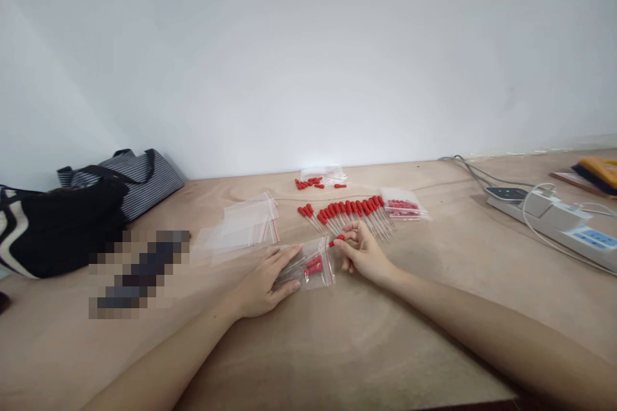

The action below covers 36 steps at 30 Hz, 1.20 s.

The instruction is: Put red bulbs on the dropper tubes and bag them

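My left hand (266, 281) lies over a clear zip-lock bag (318, 280), its thumb and fingers holding the bag against the table. Inside that bag are a few droppers with red bulbs (313, 264). At the bag's red-striped mouth, my right hand (366, 255) pinches a dropper by its red bulb (340, 239); its glass tube points left, and part of it is hidden by the bag and my left hand. Just beyond my hands, several glass droppers (357, 209) lie side by side, red bulbs pointing away from me.
Flat zip-lock bags (245, 221) lie left of the droppers; a filled bag (405, 205) lies right. Loose red bulbs (308, 183) are near the wall. A black bag (62, 225), striped bag (139, 173) and blurred-out dark object (144, 276) occupy the left; a power strip (511, 210) with cables, the right.
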Tool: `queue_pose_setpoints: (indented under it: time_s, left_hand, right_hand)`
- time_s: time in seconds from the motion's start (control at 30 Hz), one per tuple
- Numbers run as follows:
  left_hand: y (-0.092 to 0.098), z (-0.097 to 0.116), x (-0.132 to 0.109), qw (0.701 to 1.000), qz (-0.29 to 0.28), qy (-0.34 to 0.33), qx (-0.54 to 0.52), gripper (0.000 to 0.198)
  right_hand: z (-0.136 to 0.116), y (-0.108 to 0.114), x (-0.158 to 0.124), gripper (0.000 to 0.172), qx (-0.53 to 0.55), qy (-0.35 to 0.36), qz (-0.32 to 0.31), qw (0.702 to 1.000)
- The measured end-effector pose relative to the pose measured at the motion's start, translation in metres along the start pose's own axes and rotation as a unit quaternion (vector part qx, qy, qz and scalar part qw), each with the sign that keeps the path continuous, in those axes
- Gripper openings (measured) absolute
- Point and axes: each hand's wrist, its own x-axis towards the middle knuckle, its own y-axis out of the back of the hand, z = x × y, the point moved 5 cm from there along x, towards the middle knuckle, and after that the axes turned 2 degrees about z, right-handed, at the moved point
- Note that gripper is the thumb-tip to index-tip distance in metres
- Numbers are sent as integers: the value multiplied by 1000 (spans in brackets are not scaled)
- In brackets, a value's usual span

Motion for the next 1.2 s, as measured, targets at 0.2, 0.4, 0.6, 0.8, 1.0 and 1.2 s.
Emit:
queue_pose_setpoints:
  time_s: [0.2, 0.4, 0.6, 0.8, 1.0, 1.2]
  left_hand:
    - [1, 0, 1, 1000, 3, 3, -1, 57]
    - [-1, -1, 1, 1000, -3, -2, -5, 56]
    - [0, -1, 0, 1000, -4, -1, 5, 57]
    - [0, -1, 1, 1000, -6, -9, 12, 53]
    - [-2, -3, 1, 1000, -10, -13, 14, 52]
    - [-3, -7, 0, 1000, -19, -8, 16, 53]
  right_hand:
    - [8, -20, 3, 28, -62, -27, -66, 996]
    - [12, -29, 9, 7, -144, -42, -98, 984]
    - [2, -28, 5, 15, -262, 24, -108, 959]
    - [-27, -9, 35, 17, -390, 41, -66, 918]
    - [-37, -30, 76, 13, -504, 50, -9, 862]
    - [-20, -56, 93, 21, -563, 12, 33, 826]
